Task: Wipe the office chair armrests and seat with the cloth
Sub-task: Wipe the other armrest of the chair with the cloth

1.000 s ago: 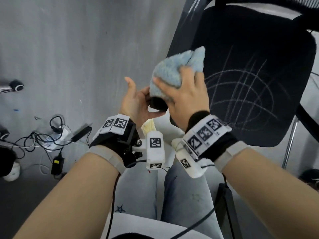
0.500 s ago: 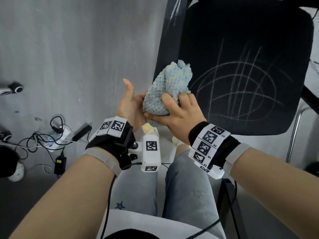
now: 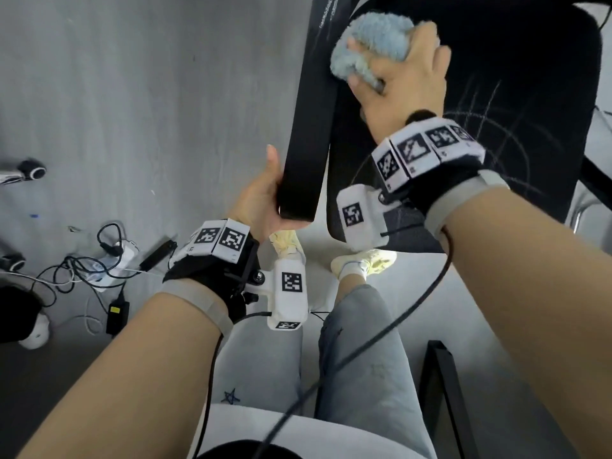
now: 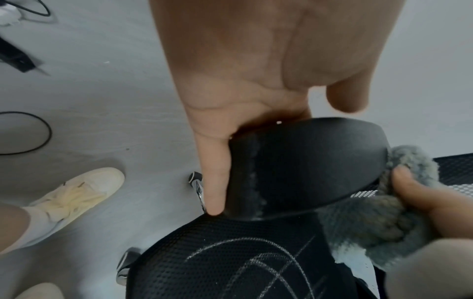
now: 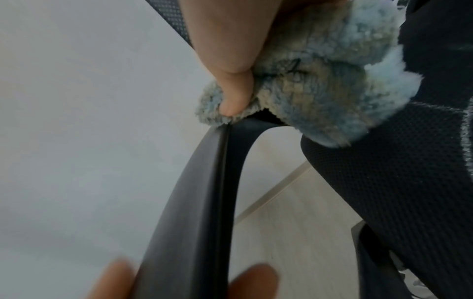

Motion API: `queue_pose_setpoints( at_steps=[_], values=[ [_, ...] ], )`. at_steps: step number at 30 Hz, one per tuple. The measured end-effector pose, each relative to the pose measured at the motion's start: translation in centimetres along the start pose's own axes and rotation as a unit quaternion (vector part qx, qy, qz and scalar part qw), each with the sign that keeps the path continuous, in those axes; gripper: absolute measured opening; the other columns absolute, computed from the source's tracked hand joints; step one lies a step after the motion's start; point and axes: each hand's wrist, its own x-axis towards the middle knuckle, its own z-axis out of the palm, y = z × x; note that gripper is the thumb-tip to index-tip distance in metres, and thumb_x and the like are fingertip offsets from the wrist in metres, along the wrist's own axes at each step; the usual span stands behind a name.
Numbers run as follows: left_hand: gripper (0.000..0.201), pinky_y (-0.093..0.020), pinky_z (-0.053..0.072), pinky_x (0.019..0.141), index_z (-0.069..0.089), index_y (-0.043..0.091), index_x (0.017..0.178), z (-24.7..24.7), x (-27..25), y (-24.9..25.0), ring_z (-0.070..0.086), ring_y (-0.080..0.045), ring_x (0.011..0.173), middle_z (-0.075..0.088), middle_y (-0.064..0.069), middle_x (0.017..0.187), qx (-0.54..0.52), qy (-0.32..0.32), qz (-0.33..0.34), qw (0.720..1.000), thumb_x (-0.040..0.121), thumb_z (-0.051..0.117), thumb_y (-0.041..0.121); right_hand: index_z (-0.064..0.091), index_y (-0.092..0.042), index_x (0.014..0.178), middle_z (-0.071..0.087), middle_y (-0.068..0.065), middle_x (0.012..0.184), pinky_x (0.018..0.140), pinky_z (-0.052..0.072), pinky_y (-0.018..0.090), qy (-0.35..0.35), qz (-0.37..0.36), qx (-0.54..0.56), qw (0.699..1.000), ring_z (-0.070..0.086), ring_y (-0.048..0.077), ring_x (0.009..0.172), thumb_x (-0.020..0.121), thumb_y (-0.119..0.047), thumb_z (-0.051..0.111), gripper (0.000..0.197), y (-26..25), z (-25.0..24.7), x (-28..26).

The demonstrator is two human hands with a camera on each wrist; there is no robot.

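a: where's the cloth (image 3: 371,48)?

b: bunched in the right hand (image 3: 402,79), fingers curled round it, pressed on the inner edge of the black armrest (image 3: 311,104) near its far end.

a: and the left hand (image 3: 261,202)?

b: it grips the armrest's near end, thumb up along the outer side, fingers wrapped beneath; the fingertips are hidden from the head view.

a: any containers?

b: can't see 1.

a: room to move?

b: a narrow gap runs between armrest and mesh seat (image 3: 516,104); bare grey floor (image 3: 149,94) lies on the outer side. cables (image 3: 82,266) sit well apart, lower left.

a: what's unclear?

b: the seat's far edge is cut off, and the chair's back is hard to make out. pale chalk-like lines (image 3: 490,127) cross the seat.
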Motion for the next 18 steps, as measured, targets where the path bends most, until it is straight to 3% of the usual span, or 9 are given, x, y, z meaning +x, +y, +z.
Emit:
queue_pose_setpoints(
  at_steps=[1, 3, 4, 8, 11, 14, 16, 18],
  values=[
    [0.057, -0.048, 0.05, 0.085, 0.056, 0.018, 0.11, -0.1, -0.1, -0.2, 0.058, -0.026, 0.109, 0.06, -0.008, 0.122, 0.008, 0.003, 0.003, 1.0, 0.083, 0.035, 0.065, 0.049, -0.027, 0.131, 0.032, 0.014, 0.139, 0.101, 0.037, 0.044, -0.007, -0.002, 0.007, 1.0, 0.033, 0.034, 0.121, 0.088, -0.042, 0.054, 0.046, -0.1, 0.0, 0.0],
    [0.072, -0.05, 0.051, 0.085, 0.055, 0.017, 0.119, -0.4, -0.1, -0.5, 0.058, -0.025, 0.112, 0.058, -0.008, 0.128, 0.003, 0.006, -0.001, 1.0, 0.067, 0.059, 0.067, 0.048, -0.033, 0.131, 0.035, 0.02, 0.138, 0.1, 0.036, 0.049, -0.037, -0.061, 0.021, 0.997, 0.034, 0.04, 0.12, 0.088, -0.038, 0.053, 0.043, -0.6, 0.4, -2.0],
    [0.071, -0.051, 0.049, 0.088, 0.055, 0.017, 0.12, -0.4, 0.0, -0.5, 0.057, -0.025, 0.114, 0.06, -0.007, 0.126, 0.0, 0.002, 0.0, 1.0, 0.066, 0.06, 0.063, 0.048, -0.036, 0.13, 0.038, 0.021, 0.136, 0.098, 0.037, 0.052, -0.066, -0.097, 0.026, 0.993, 0.036, 0.042, 0.117, 0.087, -0.038, 0.052, 0.043, -0.8, 1.0, -3.8],
    [0.021, -0.049, 0.041, 0.095, 0.059, 0.019, 0.101, -0.6, -0.2, 0.2, 0.055, -0.021, 0.102, 0.062, -0.004, 0.1, 0.047, 0.023, 0.04, 0.998, 0.085, 0.05, 0.029, 0.055, -0.041, 0.122, 0.051, 0.019, 0.118, 0.08, 0.046, 0.055, -0.11, -0.18, 0.027, 0.977, 0.045, 0.039, 0.096, 0.082, -0.038, 0.054, 0.04, -0.9, 1.6, -8.5],
    [0.017, -0.045, 0.043, 0.093, 0.06, 0.019, 0.095, -0.5, -0.2, 0.3, 0.057, -0.016, 0.1, 0.064, 0.0, 0.097, 0.069, 0.035, 0.047, 0.996, 0.093, 0.045, 0.027, 0.054, -0.043, 0.122, 0.045, 0.017, 0.127, 0.088, 0.044, 0.053, -0.076, -0.146, 0.03, 0.986, 0.042, 0.038, 0.105, 0.084, -0.036, 0.06, 0.039, -1.2, 1.2, -4.8],
    [0.023, -0.039, 0.048, 0.085, 0.063, 0.019, 0.09, -0.3, -0.2, -0.2, 0.063, -0.007, 0.088, 0.07, 0.006, 0.087, 0.041, 0.035, 0.039, 0.998, 0.094, 0.042, 0.029, 0.054, -0.037, 0.122, 0.041, 0.01, 0.126, 0.096, 0.042, 0.046, -0.03, -0.022, 0.098, 0.994, 0.039, 0.027, 0.109, 0.083, -0.046, 0.059, 0.04, -1.7, 1.1, 0.7],
    [0.023, -0.039, 0.046, 0.088, 0.062, 0.017, 0.096, -0.4, -0.3, -0.3, 0.061, -0.01, 0.092, 0.067, 0.002, 0.095, 0.048, 0.021, 0.032, 0.998, 0.094, 0.042, 0.03, 0.051, -0.038, 0.126, 0.038, 0.007, 0.126, 0.101, 0.038, 0.039, -0.035, 0.019, 0.1, 0.994, 0.037, 0.024, 0.11, 0.085, -0.05, 0.055, 0.043, -1.8, 1.1, 2.4],
    [0.023, -0.035, 0.041, 0.087, 0.059, 0.017, 0.098, -0.5, -0.3, 0.4, 0.057, -0.015, 0.092, 0.062, 0.0, 0.095, 0.075, 0.009, 0.02, 0.997, 0.091, 0.045, 0.035, 0.049, -0.04, 0.128, 0.037, 0.011, 0.127, 0.102, 0.037, 0.037, -0.082, -0.003, 0.092, 0.992, 0.039, 0.029, 0.113, 0.089, -0.046, 0.051, 0.04, -1.6, 0.9, 1.7]
  ],
)
